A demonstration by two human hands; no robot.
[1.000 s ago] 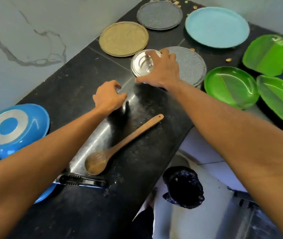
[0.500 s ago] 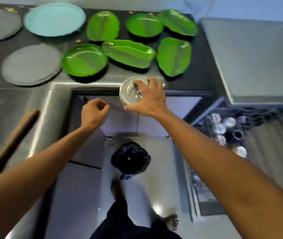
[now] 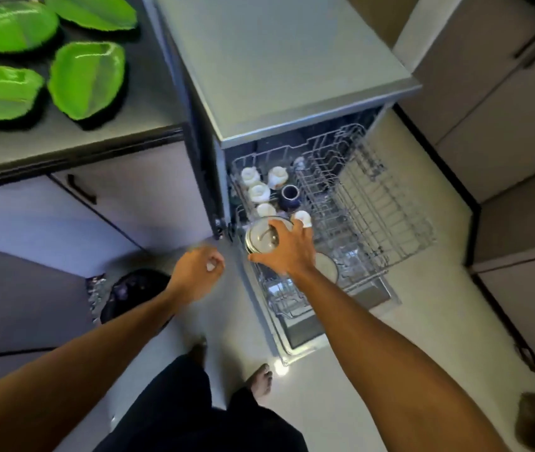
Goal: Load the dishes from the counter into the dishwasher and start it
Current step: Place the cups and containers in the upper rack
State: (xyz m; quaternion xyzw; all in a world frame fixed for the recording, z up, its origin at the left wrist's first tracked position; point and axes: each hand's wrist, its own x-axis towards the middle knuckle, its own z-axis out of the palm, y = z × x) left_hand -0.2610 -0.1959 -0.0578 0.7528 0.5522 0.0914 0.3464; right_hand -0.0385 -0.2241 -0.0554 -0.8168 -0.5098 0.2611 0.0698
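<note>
My right hand [image 3: 287, 247] grips a small round steel dish [image 3: 261, 239] from above, over the near left corner of the dishwasher's pulled-out upper rack [image 3: 373, 203]. Several white cups [image 3: 259, 191] and a dark blue cup [image 3: 289, 195] stand in the rack's left part. My left hand [image 3: 196, 272] hangs to the left of the dishwasher with its fingers curled, holding nothing that I can see. Several green leaf-shaped plates [image 3: 86, 78] lie on the dark counter [image 3: 63, 141] at the upper left.
The dishwasher [image 3: 275, 60] stands open, its door [image 3: 302, 334] down over the floor with a lower rack under the upper one. A dark bin [image 3: 129, 295] sits below the counter on the left. Cabinets [image 3: 504, 93] line the right side. My feet are on the pale floor.
I have turned right from the counter to the dishwasher. My right hand carried the steel dish off the counter and down over the upper rack. My left hand stayed curled alongside.
</note>
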